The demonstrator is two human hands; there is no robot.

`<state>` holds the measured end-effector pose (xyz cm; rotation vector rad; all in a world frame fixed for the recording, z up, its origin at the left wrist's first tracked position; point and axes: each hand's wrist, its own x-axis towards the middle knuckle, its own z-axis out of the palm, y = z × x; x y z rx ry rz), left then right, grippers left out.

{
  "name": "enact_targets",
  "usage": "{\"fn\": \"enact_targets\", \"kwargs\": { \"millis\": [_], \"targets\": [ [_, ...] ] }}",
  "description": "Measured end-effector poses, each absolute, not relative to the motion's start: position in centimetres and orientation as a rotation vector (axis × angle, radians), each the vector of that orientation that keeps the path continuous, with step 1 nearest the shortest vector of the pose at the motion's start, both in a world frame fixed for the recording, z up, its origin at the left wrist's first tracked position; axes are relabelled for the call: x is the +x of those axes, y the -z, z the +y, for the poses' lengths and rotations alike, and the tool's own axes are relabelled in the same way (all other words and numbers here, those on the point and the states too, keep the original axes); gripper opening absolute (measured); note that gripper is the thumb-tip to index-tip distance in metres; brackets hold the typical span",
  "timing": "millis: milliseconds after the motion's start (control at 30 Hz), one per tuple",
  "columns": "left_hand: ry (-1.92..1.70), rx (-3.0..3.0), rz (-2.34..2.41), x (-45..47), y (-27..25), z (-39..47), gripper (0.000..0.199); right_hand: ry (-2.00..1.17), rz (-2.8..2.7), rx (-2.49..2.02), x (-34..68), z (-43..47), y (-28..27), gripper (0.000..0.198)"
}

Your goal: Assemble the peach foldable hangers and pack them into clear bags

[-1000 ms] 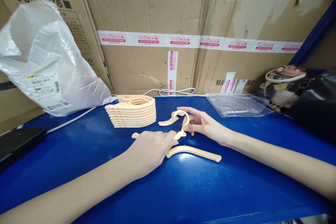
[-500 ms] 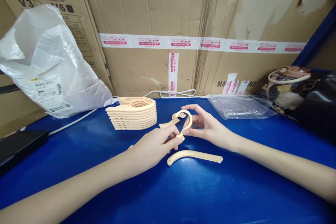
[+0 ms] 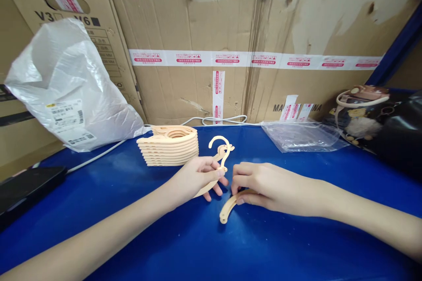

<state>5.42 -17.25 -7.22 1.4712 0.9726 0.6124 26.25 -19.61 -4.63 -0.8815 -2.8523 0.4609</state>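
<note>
My left hand pinches a cream plastic hanger hook at its base, the curved end pointing up. A curved hanger arm shows below that palm and seems joined to the hook, though the fingers hide the joint. My right hand is closed on a loose curved hanger arm, whose rounded end sticks out toward the left; the rest lies under the hand. Behind the hook, another cream hanger piece rests on the blue table, partly covered. A stack of folded cream hangers stands to the left.
A white plastic parcel bag leans on cardboard at the left, above a black device. A clear plastic bag lies back right, beside a bottle with a handle. A white cable runs along the cardboard wall.
My right hand has left the hook and moved down onto the loose hanger arm, taking hold of it. My left hand has turned, so the hook now points up and left.
</note>
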Motion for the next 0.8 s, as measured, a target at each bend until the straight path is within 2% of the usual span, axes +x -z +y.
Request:
{"fn": "enact_targets", "kwargs": {
  "millis": [167,333,567,800],
  "targets": [
    [-0.563,1.552,0.929,5.4,6.9,-17.6,0.029,-0.867,-2.711,-0.855,26.8,-18.8,3.8,0.013],
    [-0.614,1.496,0.964,5.2,6.6,-17.8,0.025,-1.001,-2.659,-0.9,27.3,-18.1,3.1,0.024],
    [-0.575,1.407,1.0,4.5,6.5,-17.8,0.038,-0.439,-2.797,-0.956,27.5,-17.5,3.6,0.032],
    [-0.564,1.335,0.955,4.6,6.3,-18.2,0.033,-0.393,-2.809,-0.916,27.4,-17.5,4.1,0.024]
  ]
}}
